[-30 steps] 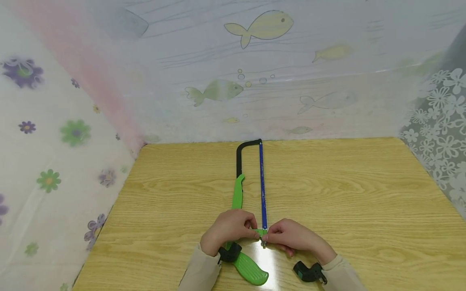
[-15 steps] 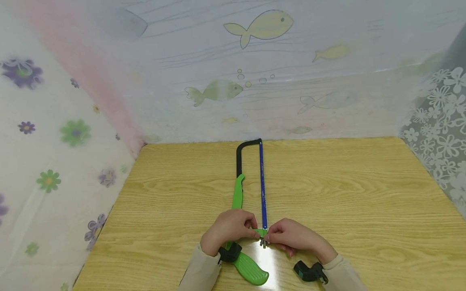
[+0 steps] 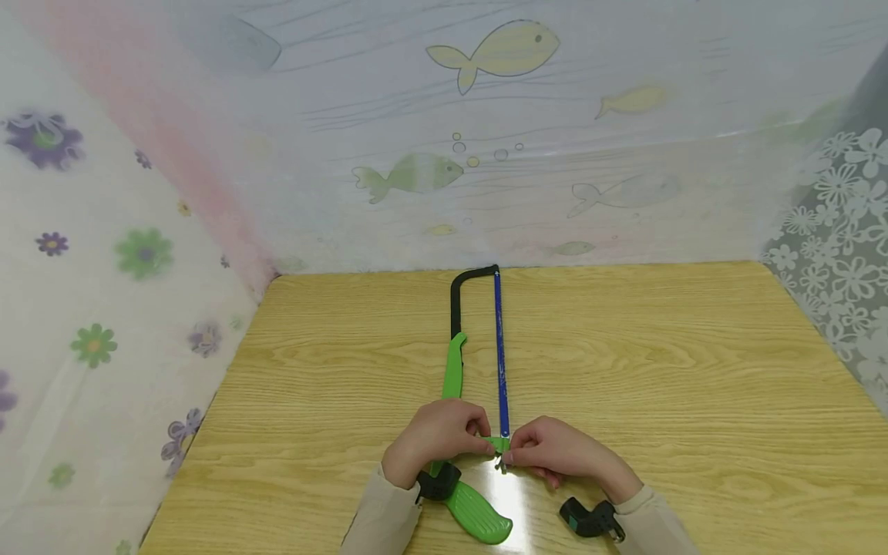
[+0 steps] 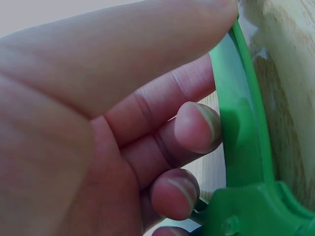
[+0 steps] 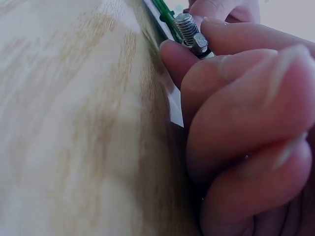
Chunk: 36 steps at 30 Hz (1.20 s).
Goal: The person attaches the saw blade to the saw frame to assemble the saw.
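A hacksaw lies flat on the table, with a black front frame (image 3: 455, 308), a blue blade (image 3: 501, 354) and a green handle (image 3: 479, 512). My left hand (image 3: 444, 432) pinches the green arm (image 4: 241, 113) of the saw near the blade's close end, thumb on one side and fingers on the other. Beside it, my right hand (image 3: 555, 447) pinches the small metal wing nut (image 3: 501, 464) at that end. In the right wrist view, the threaded bolt (image 5: 185, 24) sticks out beyond the thumb and forefinger. The fingers partly hide the nut.
The wooden table (image 3: 659, 370) reaches back to a wall covering (image 3: 388, 231) printed with fish. Flower-patterned coverings (image 3: 104, 293) stand at both sides. A black wrist camera (image 3: 588, 518) sits by the right sleeve, another (image 3: 438, 482) over the saw handle.
The wing nut has turned between my right fingers, its wings showing at different angles. My left hand and the hacksaw have stayed in place.
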Each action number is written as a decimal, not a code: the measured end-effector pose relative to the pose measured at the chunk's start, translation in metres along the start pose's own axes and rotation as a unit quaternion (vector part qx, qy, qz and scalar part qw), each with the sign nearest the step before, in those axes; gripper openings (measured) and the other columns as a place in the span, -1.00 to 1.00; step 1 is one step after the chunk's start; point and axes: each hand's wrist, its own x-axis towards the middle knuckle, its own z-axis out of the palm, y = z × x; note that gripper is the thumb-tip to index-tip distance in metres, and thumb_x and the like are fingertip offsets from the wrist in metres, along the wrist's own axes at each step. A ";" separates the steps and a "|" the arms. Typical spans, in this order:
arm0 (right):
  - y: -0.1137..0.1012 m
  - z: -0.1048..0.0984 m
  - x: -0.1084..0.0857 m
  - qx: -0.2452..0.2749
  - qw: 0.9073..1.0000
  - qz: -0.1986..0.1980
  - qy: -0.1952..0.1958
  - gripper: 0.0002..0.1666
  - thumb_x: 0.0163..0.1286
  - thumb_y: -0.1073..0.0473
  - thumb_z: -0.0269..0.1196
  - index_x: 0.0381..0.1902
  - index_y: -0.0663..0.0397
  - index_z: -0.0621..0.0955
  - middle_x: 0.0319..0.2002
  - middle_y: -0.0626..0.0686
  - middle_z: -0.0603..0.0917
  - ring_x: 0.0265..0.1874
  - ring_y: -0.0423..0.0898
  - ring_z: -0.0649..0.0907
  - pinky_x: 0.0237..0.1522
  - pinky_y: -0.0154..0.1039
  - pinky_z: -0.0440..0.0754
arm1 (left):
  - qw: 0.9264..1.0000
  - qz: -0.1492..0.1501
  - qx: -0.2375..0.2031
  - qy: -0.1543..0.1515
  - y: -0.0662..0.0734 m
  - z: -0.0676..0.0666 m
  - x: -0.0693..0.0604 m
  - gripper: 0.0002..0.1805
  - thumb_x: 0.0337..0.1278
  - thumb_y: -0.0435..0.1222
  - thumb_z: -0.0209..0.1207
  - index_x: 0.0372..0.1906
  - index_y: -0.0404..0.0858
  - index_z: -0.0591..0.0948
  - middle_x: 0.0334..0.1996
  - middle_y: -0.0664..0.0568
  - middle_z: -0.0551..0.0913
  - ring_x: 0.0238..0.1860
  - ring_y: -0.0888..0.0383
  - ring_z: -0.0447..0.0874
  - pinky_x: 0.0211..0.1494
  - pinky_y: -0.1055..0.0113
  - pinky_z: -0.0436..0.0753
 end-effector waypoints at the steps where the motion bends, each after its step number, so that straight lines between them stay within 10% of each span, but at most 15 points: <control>1: 0.000 0.000 0.000 0.000 1.000 0.000 0.000 -0.62 0.20 -0.09 0.17 -0.61 0.08 0.54 -0.86 -0.12 0.32 -0.95 -0.24 0.33 -0.83 -0.29 0.37 | 1.000 0.001 0.001 0.000 0.000 0.000 0.000 -0.83 -0.24 0.02 0.30 -0.54 0.10 0.57 -0.72 0.31 0.40 -0.67 0.37 0.32 -0.57 0.45 0.33; 36: -0.002 0.000 0.000 -0.003 1.000 0.006 0.013 -0.67 0.17 -0.07 0.21 -0.57 0.04 0.52 -0.88 -0.12 0.34 -0.95 -0.24 0.33 -0.83 -0.32 0.33 | 1.000 0.001 0.010 -0.001 -0.001 0.000 0.000 -0.84 -0.23 0.03 0.29 -0.55 0.14 0.55 -0.72 0.33 0.39 -0.67 0.38 0.32 -0.58 0.45 0.32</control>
